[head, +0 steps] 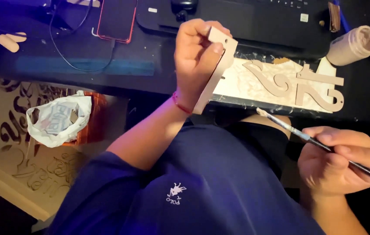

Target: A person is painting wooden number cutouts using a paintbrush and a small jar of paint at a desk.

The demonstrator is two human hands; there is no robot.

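My left hand (197,56) is raised over the desk edge and grips a long, pale curved cut-out piece (218,65) near its upper end, holding it upright. My right hand (339,159) sits low at the right and holds a thin paintbrush (300,134), its pale bristle tip pointing up and left toward the desk edge. On a white sheet (237,82) on the dark desk (106,65) lie more pale cut-out shapes (298,85), curved and angular, just right of the held piece.
A small pale cup (353,45) lies tilted at the desk's right. A red-cased phone (117,19) with a cable lies at the back left, a dark keyboard (254,17) behind. A crumpled white plastic bag (58,119) rests lower left on a carved pale board (28,174).
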